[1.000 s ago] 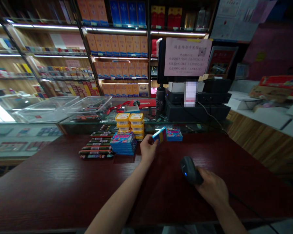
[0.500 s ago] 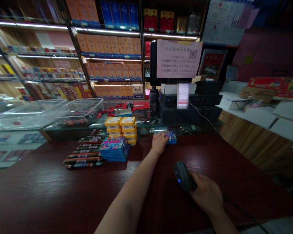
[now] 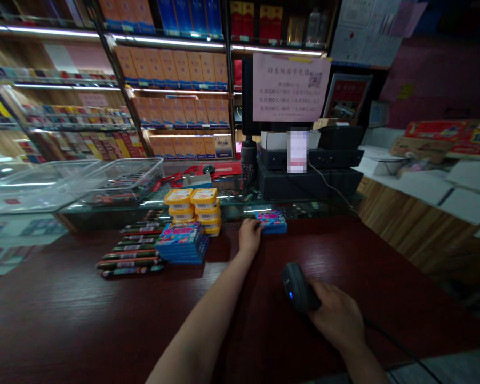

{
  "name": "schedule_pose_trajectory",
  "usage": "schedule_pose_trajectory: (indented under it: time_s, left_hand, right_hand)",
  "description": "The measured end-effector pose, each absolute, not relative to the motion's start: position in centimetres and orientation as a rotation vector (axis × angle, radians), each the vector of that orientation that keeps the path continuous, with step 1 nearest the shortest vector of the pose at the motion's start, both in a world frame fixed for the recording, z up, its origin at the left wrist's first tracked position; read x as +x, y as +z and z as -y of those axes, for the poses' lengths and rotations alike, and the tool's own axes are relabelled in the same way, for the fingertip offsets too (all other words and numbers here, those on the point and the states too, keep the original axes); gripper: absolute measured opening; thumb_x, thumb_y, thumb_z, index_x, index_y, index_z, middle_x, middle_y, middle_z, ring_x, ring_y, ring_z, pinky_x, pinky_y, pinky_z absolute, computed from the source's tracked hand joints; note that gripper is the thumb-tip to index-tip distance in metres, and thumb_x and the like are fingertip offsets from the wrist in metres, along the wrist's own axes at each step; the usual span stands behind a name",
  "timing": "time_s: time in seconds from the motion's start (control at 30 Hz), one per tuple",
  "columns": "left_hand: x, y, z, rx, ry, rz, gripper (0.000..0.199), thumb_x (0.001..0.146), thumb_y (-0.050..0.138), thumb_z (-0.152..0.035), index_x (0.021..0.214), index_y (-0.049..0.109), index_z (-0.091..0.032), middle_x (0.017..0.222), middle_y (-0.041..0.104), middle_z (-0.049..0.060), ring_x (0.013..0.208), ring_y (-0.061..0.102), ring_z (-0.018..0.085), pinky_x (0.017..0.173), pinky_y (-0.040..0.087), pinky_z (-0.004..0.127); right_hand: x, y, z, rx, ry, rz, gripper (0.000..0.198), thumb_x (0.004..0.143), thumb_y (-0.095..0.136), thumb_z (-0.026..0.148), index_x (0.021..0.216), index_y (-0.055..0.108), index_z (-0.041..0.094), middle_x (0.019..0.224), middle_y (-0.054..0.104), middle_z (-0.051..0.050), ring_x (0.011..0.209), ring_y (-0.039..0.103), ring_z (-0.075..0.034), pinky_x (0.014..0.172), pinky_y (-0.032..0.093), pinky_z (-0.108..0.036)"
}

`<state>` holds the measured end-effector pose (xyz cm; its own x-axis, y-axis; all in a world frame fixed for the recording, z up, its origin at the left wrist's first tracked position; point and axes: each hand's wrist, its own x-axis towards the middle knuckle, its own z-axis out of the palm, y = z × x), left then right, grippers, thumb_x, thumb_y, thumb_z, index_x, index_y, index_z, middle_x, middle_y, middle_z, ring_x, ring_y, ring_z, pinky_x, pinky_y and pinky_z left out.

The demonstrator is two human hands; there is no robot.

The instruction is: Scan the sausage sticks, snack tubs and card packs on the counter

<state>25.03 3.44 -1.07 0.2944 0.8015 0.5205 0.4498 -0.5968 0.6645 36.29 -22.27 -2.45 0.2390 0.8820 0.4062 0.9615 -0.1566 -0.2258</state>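
My right hand point(image 3: 336, 314) is wrapped around the handle of a dark barcode scanner point(image 3: 298, 288) with a small blue light, held above the brown counter. Farther off, my left hand point(image 3: 250, 234) rests by the left edge of a low stack of blue printed boxes point(image 3: 272, 221); its fingers are loosely bent, and their tips touch or nearly touch that edge. To its left stands a taller stack of similar blue boxes point(image 3: 182, 242). Behind that are yellow-lidded tubs point(image 3: 204, 200), stacked in two columns. Several dark, pen-like sticks point(image 3: 130, 256) lie in a row at the far left.
Clear plastic bins point(image 3: 124, 178) sit on the glass display case behind the counter point(image 3: 84, 320). A monitor with a pink notice point(image 3: 290, 88) stands above black till equipment point(image 3: 308, 184), beside a dark bottle point(image 3: 248, 160). The scanner's cable point(image 3: 400, 352) trails to the lower right.
My left hand has slid left off the top of the low blue stack, uncovering more of it. My right hand keeps the scanner in about the same place. The view has shifted slightly.
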Motion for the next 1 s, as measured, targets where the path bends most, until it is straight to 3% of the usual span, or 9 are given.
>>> schedule_pose_trajectory:
  time_s: [0.3, 0.43, 0.77, 0.87, 1.0]
  left_hand:
    - [26.3, -0.1, -3.1, 2.220, 1.082, -1.256, 0.019, 0.079, 0.061, -0.018, 0.096, 0.070, -0.017, 0.092, 0.062, 0.006, 0.083, 0.059, 0.017, 0.077, 0.047, 0.027]
    - [25.3, -0.2, -2.7, 2.302, 1.045, -1.162, 0.033, 0.077, 0.059, -0.011, 0.109, 0.066, -0.016, 0.098, 0.063, 0.008, 0.092, 0.059, 0.018, 0.084, 0.046, 0.029]
    - [15.0, 1.7, 2.1, 2.620, 1.113, -1.197, 0.032, 0.083, 0.053, -0.018, 0.113, 0.062, -0.021, 0.107, 0.060, 0.008, 0.101, 0.053, 0.022, 0.090, 0.045, 0.036]
    - [11.6, 2.7, 3.5, 2.620, 1.271, -1.482, 0.039, 0.086, 0.049, -0.021, 0.124, 0.056, -0.023, 0.119, 0.057, 0.011, 0.110, 0.049, 0.027, 0.097, 0.039, 0.043]
    - [8.9, 2.4, 3.9, 2.472, 1.409, -1.881, 0.049, 0.083, 0.053, -0.025, 0.132, 0.048, -0.022, 0.139, 0.042, 0.016, 0.128, 0.035, 0.036, 0.106, 0.024, 0.057]
  right_hand:
    - [36.4, -2.7, 22.1, -2.099, -0.206, 1.683, 0.031, 0.075, 0.052, 0.016, 0.104, 0.060, 0.022, 0.098, 0.071, -0.004, 0.089, 0.064, -0.020, 0.078, 0.045, -0.030]
    - [36.5, -2.7, 22.2, -2.078, -0.233, 1.700, 0.030, 0.075, 0.051, 0.016, 0.103, 0.060, 0.022, 0.099, 0.070, -0.004, 0.090, 0.064, -0.019, 0.079, 0.045, -0.029]
    - [36.3, -3.0, 22.8, -2.069, -0.325, 1.703, 0.026, 0.078, 0.047, 0.020, 0.100, 0.060, 0.023, 0.092, 0.071, -0.002, 0.082, 0.066, -0.020, 0.072, 0.046, -0.030]
    - [36.1, -2.9, 23.0, -2.080, -0.349, 1.699, 0.027, 0.080, 0.045, 0.022, 0.101, 0.060, 0.024, 0.093, 0.071, -0.001, 0.081, 0.066, -0.020, 0.070, 0.047, -0.031]
    - [35.9, -2.9, 23.2, -2.074, -0.399, 1.712, 0.028, 0.081, 0.044, 0.026, 0.103, 0.061, 0.024, 0.096, 0.072, -0.002, 0.080, 0.067, -0.021, 0.068, 0.048, -0.031]
